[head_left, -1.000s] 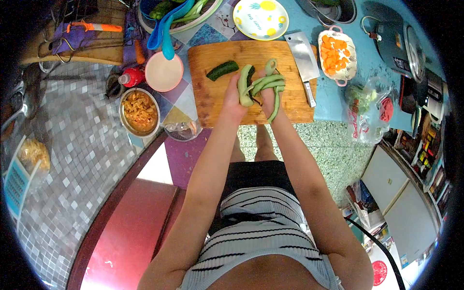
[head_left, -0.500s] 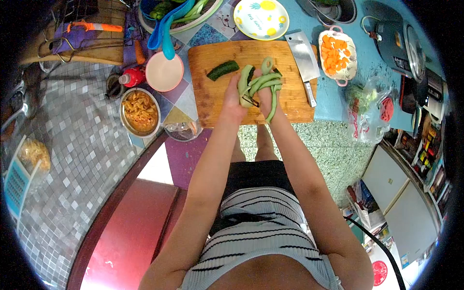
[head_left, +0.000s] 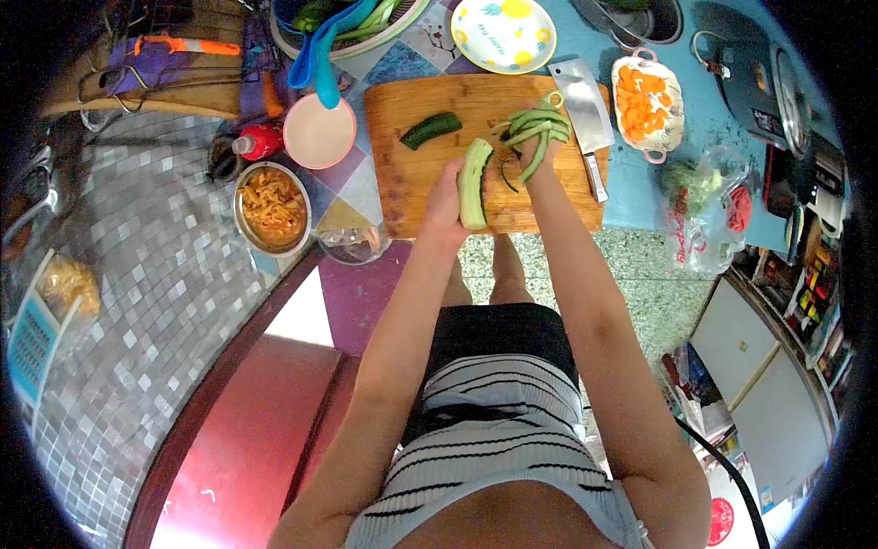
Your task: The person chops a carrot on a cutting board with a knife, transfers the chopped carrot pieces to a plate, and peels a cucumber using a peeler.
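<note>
My left hand is wrapped round a pale green cucumber piece with strips of dark skin on it, over the lower middle of the wooden cutting board. To the right of it, my right hand holds a bunch of thin green strips; these partly cover its fingers. A dark green cucumber piece rests on the board at the upper left. The cleaver lies along the board's right side, its handle towards me.
Right of the board stands a dish of orange slices, with a plastic bag nearby. A patterned plate is behind the board. At the left are a pink-rimmed bowl, a metal bowl of food and a red bottle.
My hands have moved apart. The green strips have moved right with my right hand, and the pale cucumber piece now shows fully in my left. The whole view has shifted slightly.
</note>
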`<control>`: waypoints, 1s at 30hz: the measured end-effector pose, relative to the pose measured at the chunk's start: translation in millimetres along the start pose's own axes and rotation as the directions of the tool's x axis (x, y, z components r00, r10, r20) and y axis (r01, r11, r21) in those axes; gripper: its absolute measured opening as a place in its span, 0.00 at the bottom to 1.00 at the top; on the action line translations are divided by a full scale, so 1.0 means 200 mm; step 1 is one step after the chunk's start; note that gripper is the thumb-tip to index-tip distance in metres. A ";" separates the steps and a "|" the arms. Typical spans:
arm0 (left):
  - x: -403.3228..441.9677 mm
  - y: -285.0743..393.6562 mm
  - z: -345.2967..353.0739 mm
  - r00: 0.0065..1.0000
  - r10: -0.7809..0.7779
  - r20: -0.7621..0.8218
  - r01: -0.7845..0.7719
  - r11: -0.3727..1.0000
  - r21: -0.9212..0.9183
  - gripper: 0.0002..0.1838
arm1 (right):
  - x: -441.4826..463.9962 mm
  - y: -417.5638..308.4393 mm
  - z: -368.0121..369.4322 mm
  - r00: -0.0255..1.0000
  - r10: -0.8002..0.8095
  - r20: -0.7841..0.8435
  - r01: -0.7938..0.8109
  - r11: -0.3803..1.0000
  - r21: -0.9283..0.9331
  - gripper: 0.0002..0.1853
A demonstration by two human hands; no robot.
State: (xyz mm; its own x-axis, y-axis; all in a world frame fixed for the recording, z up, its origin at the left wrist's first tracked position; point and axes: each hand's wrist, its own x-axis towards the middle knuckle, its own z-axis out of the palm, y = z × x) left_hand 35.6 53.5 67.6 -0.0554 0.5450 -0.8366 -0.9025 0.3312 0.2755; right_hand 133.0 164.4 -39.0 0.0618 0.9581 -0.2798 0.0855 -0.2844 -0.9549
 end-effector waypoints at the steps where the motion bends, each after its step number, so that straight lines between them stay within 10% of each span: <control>1: 0.01 -0.01 -0.02 1.000 0.014 0.024 -0.014 0.999 -0.039 0.17 | 0.01 -0.02 0.00 0.999 0.047 -0.012 -0.047 0.997 0.063 0.09; 3: 0.06 -0.03 -0.08 0.999 0.009 0.045 -0.006 0.998 -0.065 0.18 | -0.03 -0.04 -0.03 1.000 -0.014 0.013 0.016 0.990 -0.141 0.08; 8: 0.11 -0.02 -0.03 0.998 0.007 0.058 0.001 0.989 -0.148 0.17 | -0.25 -0.36 0.01 0.913 0.381 0.145 -0.408 0.861 0.303 0.07; 23: 0.09 0.02 0.07 0.991 0.000 0.136 0.022 0.987 -0.157 0.20 | -0.39 -0.44 0.02 0.930 0.294 0.221 -0.330 0.932 0.149 0.08; 29: 0.04 0.00 0.08 0.996 0.004 0.086 0.000 0.999 -0.041 0.17 | -0.27 -0.29 0.03 0.997 -0.059 0.054 0.069 0.975 -0.212 0.11; 30: 0.00 0.00 0.09 0.999 -0.024 0.037 0.024 1.000 -0.005 0.17 | -0.23 -0.21 0.01 0.938 -0.328 0.109 0.346 0.890 -0.297 0.11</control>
State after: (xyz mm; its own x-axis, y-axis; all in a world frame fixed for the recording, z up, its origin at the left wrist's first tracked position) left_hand 44.0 66.8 76.8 -0.0179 0.5650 -0.8249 -0.9058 0.3402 0.2526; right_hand 124.7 132.9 14.6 -0.0788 0.9961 0.0397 0.3924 0.0676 -0.9173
